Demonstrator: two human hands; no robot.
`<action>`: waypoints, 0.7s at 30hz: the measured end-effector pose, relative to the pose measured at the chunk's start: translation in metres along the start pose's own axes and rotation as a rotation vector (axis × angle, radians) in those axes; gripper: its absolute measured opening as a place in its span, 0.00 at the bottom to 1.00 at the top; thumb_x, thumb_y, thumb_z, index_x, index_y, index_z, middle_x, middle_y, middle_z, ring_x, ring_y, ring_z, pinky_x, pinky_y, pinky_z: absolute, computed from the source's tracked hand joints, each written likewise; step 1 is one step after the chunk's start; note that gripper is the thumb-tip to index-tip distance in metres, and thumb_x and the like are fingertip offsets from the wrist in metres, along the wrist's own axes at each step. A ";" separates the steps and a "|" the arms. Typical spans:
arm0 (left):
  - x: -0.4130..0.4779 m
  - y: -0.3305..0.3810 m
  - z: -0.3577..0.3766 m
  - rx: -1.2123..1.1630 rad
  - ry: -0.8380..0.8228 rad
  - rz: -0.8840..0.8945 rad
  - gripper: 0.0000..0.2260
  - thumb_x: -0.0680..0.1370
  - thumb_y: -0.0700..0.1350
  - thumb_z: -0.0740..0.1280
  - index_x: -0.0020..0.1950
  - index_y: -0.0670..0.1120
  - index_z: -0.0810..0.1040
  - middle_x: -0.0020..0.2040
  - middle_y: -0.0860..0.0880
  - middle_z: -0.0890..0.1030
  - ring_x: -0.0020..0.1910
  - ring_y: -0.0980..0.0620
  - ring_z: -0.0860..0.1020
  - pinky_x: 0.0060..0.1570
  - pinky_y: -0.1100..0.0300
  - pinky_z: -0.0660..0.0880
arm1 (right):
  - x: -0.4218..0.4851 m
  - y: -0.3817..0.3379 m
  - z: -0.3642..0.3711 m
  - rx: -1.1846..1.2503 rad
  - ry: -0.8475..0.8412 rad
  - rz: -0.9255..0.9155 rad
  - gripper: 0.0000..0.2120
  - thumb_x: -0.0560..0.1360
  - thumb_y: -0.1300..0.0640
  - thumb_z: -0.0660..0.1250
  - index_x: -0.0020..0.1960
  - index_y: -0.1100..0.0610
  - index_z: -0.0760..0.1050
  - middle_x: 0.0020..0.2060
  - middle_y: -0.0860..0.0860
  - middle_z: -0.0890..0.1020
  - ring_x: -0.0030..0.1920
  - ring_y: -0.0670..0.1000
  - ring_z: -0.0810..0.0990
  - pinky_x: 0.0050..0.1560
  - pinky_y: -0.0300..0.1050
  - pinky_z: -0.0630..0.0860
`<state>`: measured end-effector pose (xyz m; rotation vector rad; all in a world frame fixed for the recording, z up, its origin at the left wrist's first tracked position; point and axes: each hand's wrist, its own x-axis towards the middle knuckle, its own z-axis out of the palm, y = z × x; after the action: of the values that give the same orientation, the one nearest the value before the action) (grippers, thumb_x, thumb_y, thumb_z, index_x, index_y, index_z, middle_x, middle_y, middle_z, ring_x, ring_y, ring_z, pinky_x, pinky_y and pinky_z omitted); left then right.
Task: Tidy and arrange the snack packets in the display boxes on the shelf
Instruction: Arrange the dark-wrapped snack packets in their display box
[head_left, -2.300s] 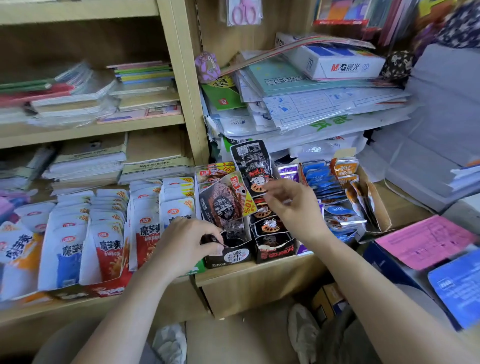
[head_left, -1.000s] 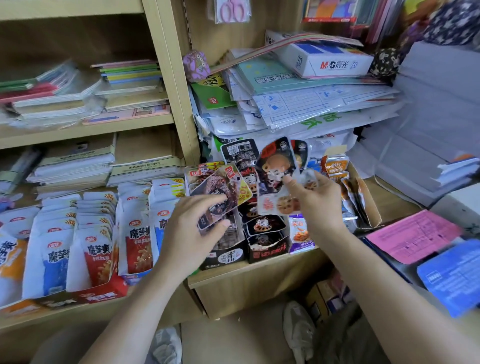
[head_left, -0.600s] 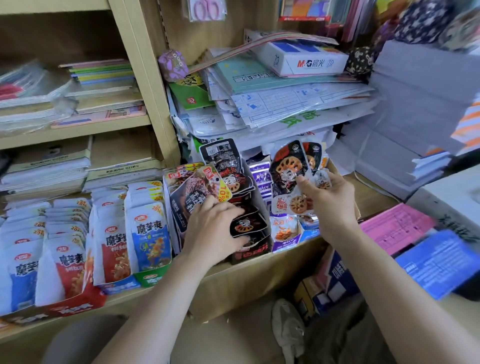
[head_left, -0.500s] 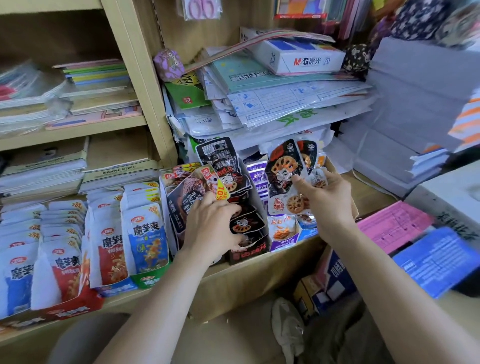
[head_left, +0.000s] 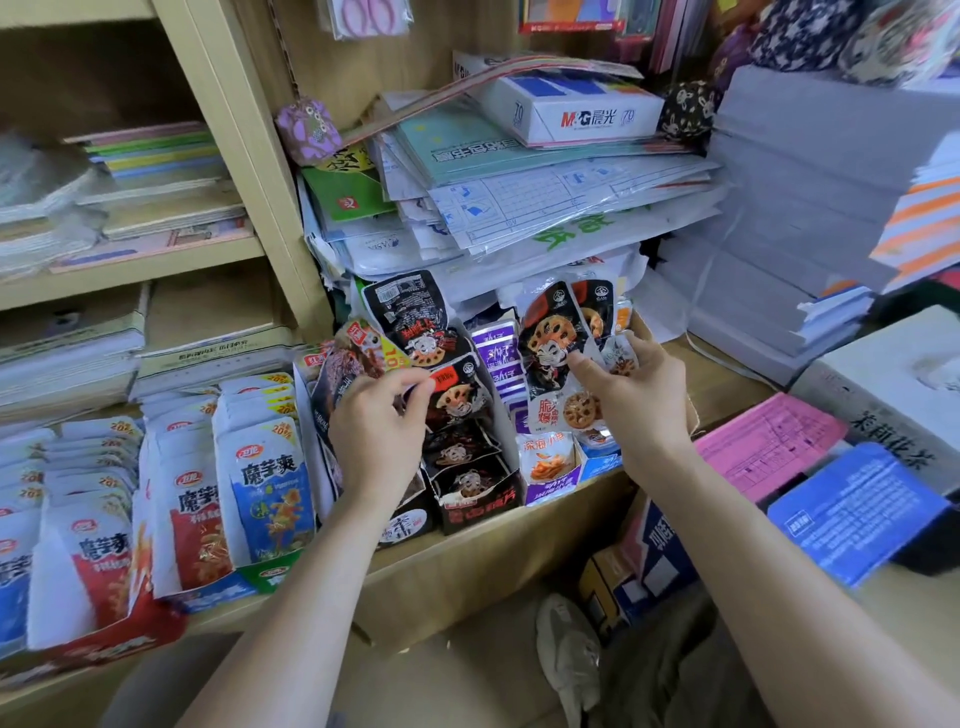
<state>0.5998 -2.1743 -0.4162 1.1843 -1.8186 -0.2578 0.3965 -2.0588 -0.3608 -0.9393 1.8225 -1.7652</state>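
Observation:
My right hand (head_left: 636, 397) holds a fanned bunch of black lotus-root snack packets (head_left: 553, 348) above the purple display box (head_left: 550, 486). My left hand (head_left: 382, 426) pinches the top corner of a black lotus-root packet (head_left: 460, 397) standing in the black display box (head_left: 480, 506). More black packets (head_left: 410, 317) lean upright behind it. Brown meat-snack packets (head_left: 340, 371) stand in a dark box just left, partly hidden by my left hand. Purple packets (head_left: 498, 353) fill the box under my right hand.
White konjac snack packets (head_left: 265, 483) in red, blue and green boxes fill the shelf to the left. Stacked papers and a white paper ream box (head_left: 571, 111) press close above the snack boxes. Pink (head_left: 769, 447) and blue (head_left: 852, 512) sheets lie on the right counter.
My right hand lifted a bunch of black packets out of the boxes and holds them up. My left hand shifted from the brown packets to the black packet box.

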 end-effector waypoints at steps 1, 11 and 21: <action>0.000 0.000 0.000 -0.014 0.007 -0.010 0.05 0.77 0.49 0.73 0.51 0.52 0.87 0.39 0.52 0.84 0.36 0.54 0.79 0.34 0.53 0.76 | 0.000 0.000 0.000 0.008 0.000 -0.001 0.06 0.76 0.60 0.74 0.50 0.61 0.82 0.36 0.46 0.84 0.31 0.37 0.82 0.28 0.25 0.70; -0.007 0.001 -0.003 0.089 -0.330 0.201 0.08 0.73 0.44 0.75 0.39 0.58 0.84 0.47 0.65 0.83 0.47 0.60 0.72 0.37 0.65 0.67 | 0.000 0.004 -0.002 0.011 -0.021 -0.012 0.03 0.75 0.60 0.75 0.45 0.55 0.81 0.38 0.47 0.86 0.36 0.44 0.86 0.32 0.33 0.78; 0.021 0.018 -0.018 0.395 -0.592 0.513 0.15 0.69 0.52 0.76 0.47 0.58 0.71 0.44 0.61 0.74 0.43 0.55 0.74 0.44 0.58 0.65 | 0.003 0.013 0.011 -0.079 -0.070 -0.030 0.12 0.74 0.56 0.76 0.45 0.65 0.79 0.40 0.66 0.83 0.42 0.70 0.82 0.37 0.68 0.80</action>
<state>0.6001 -2.1769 -0.3836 0.8955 -2.7189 0.0655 0.4003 -2.0691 -0.3744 -1.0501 1.8542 -1.6669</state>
